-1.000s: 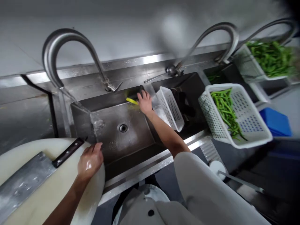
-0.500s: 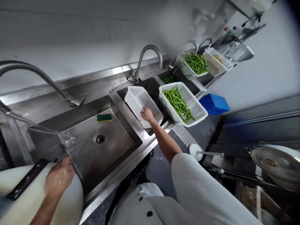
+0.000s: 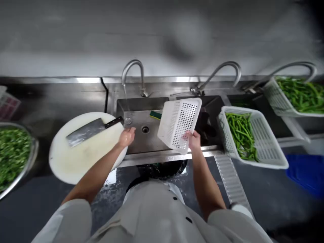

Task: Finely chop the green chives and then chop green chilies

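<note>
My right hand [image 3: 193,139] grips the rim of a white perforated basket [image 3: 174,123], its fingers wrapped round the side. The basket is tilted, raised over the divider between the two sink basins, and I see nothing in it. My left hand [image 3: 127,136] is closed beside the right edge of a round white cutting board [image 3: 73,165], near the left basin. What its curled fingers hold, if anything, is hidden. A cleaver [image 3: 87,132] lies on the board, its dark handle pointing toward the basin. Water runs from the faucet [image 3: 133,62] into the left basin [image 3: 136,143].
A green-and-yellow sponge [image 3: 155,115] lies in the left basin. White baskets of green beans [image 3: 240,133] and long green vegetables [image 3: 301,98] stand to the right, with a blue bin [image 3: 306,173] below. A metal bowl of chopped greens [image 3: 14,155] is at the far left.
My view has swung left. My right hand has lifted the white basket out of the right basin and brought it leftward, tilted. My left hand stays by the cutting board.
</note>
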`<state>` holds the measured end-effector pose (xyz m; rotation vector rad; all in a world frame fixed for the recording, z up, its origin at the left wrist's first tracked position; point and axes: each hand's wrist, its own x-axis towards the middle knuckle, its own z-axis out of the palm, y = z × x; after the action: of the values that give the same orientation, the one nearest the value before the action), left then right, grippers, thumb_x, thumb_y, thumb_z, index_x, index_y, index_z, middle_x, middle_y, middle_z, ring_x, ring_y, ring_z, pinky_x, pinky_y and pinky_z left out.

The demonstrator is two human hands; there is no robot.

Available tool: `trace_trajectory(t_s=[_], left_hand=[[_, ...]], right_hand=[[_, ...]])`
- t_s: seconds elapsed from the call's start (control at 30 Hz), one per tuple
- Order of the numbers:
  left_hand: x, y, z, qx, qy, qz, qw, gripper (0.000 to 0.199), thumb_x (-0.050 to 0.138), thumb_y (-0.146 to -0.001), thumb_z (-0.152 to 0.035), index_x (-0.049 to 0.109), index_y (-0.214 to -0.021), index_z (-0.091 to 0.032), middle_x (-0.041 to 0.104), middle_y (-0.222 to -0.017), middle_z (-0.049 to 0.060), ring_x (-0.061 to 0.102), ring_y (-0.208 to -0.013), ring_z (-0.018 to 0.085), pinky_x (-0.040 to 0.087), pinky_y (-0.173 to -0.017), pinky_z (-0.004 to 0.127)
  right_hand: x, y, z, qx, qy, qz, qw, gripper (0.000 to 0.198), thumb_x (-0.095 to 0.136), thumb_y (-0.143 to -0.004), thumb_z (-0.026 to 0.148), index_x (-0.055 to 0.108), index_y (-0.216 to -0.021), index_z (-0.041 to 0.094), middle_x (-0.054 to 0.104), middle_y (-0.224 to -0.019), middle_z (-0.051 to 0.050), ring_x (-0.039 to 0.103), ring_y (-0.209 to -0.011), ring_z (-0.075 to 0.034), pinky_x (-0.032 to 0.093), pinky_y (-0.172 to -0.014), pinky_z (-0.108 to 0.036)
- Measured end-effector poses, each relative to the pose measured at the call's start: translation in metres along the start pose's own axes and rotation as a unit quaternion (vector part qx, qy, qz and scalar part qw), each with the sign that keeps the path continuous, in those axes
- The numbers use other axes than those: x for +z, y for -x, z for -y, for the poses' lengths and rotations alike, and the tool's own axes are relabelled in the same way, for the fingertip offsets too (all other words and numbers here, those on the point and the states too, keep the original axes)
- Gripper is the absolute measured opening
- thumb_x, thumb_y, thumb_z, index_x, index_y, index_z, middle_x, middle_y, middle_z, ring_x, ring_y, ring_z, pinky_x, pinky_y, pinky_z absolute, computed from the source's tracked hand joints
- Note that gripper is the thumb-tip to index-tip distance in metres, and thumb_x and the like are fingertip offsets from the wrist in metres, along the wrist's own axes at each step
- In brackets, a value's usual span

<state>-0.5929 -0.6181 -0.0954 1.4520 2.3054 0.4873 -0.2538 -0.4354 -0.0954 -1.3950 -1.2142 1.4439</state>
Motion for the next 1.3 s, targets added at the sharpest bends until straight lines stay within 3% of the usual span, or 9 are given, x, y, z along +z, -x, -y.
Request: trace_trajectory(t_s=[0.2,0.43,0.57,0.73,0.83,0.93,1.1,1.23,1.3], left_hand=[[0.032,0.106,-0.002,-0.076,0.128,-0.095,0.984,0.03,0.04,-0.1,-0.035,0.066,-0.106,-0.02,0.073,-0.081,0.003,0.07,-0.076,0.018,0.051,-0.08,0.028],[0.043,0.187,0.01,-0.199,0.183,-0.151,0.951,0.027,0.044,-0.093,-0.036,0.065,-0.1,-0.022,0.066,-0.064,0.0,0.066,-0.061,0.018,0.049,-0.068,0.027],[0.038,0.207,0.017,-0.234,0.207,-0.164,0.936,0.027,0.045,-0.092,-0.034,0.063,-0.107,-0.021,0.066,-0.063,-0.002,0.064,-0.057,0.017,0.049,-0.064,0.026],[0.036,0.204,0.02,-0.236,0.212,-0.168,0.933,0.026,0.047,-0.093,-0.038,0.063,-0.106,-0.022,0.066,-0.063,-0.002,0.063,-0.056,0.016,0.049,-0.062,0.025],[0.038,0.192,0.015,-0.216,0.205,-0.145,0.944,0.029,0.047,-0.094,-0.045,0.065,-0.096,-0.023,0.066,-0.063,-0.002,0.063,-0.057,0.016,0.049,-0.063,0.025],[0.042,0.178,0.007,-0.171,0.203,-0.115,0.957,0.033,0.046,-0.093,-0.049,0.066,-0.088,-0.023,0.066,-0.063,-0.001,0.064,-0.058,0.017,0.049,-0.063,0.027],[0.052,0.152,-0.013,-0.105,0.232,-0.048,0.966,0.038,0.047,-0.092,-0.053,0.069,-0.082,-0.023,0.068,-0.065,0.0,0.066,-0.062,0.018,0.049,-0.065,0.028],[0.067,0.117,-0.037,-0.078,0.239,0.002,0.968,0.043,0.05,-0.09,-0.059,0.066,-0.073,-0.022,0.063,-0.061,-0.001,0.06,-0.06,0.016,0.047,-0.065,0.028],[0.076,0.091,-0.051,-0.054,0.271,0.046,0.96,0.037,0.051,-0.09,-0.054,0.069,-0.086,-0.021,0.07,-0.073,0.002,0.063,-0.068,0.017,0.049,-0.069,0.029]], right_hand=[[0.016,-0.004,0.052,-0.125,-0.027,0.131,0.983,0.036,0.074,-0.077,0.054,0.065,-0.094,0.024,0.073,-0.092,-0.006,0.072,-0.082,-0.024,0.061,-0.069,-0.041],[-0.014,-0.024,0.01,0.0,0.025,0.02,0.999,0.045,0.084,-0.05,0.054,0.058,-0.069,0.022,0.061,-0.058,0.0,0.059,-0.051,-0.019,0.054,-0.051,-0.038],[-0.012,-0.035,0.029,-0.055,0.038,0.065,0.996,0.043,0.082,-0.059,0.055,0.065,-0.078,0.02,0.069,-0.069,-0.003,0.065,-0.058,-0.02,0.058,-0.06,-0.039],[0.017,-0.067,0.097,-0.225,0.244,0.041,0.942,0.032,0.063,-0.088,0.051,0.068,-0.092,0.019,0.073,-0.081,-0.007,0.07,-0.072,-0.023,0.059,-0.073,-0.039],[0.054,-0.072,0.11,-0.238,0.483,0.011,0.842,0.029,0.053,-0.1,0.038,0.068,-0.108,0.015,0.075,-0.097,-0.014,0.072,-0.092,-0.027,0.056,-0.087,-0.039],[0.1,-0.065,0.089,-0.145,0.66,0.116,0.728,0.037,0.042,-0.107,0.031,0.058,-0.136,0.017,0.072,-0.119,-0.02,0.069,-0.112,-0.029,0.053,-0.092,-0.039],[0.14,-0.055,0.036,-0.074,0.673,0.177,0.714,0.036,0.045,-0.102,0.014,0.061,-0.134,0.016,0.073,-0.118,-0.019,0.071,-0.11,-0.026,0.053,-0.094,-0.037],[0.131,-0.054,0.019,-0.058,0.664,0.171,0.726,0.036,0.044,-0.106,0.025,0.056,-0.139,0.016,0.07,-0.125,-0.021,0.069,-0.116,-0.028,0.053,-0.096,-0.039],[0.121,-0.053,0.017,-0.053,0.657,0.167,0.733,0.038,0.047,-0.107,0.036,0.055,-0.139,0.018,0.07,-0.125,-0.02,0.069,-0.115,-0.028,0.054,-0.095,-0.039]])
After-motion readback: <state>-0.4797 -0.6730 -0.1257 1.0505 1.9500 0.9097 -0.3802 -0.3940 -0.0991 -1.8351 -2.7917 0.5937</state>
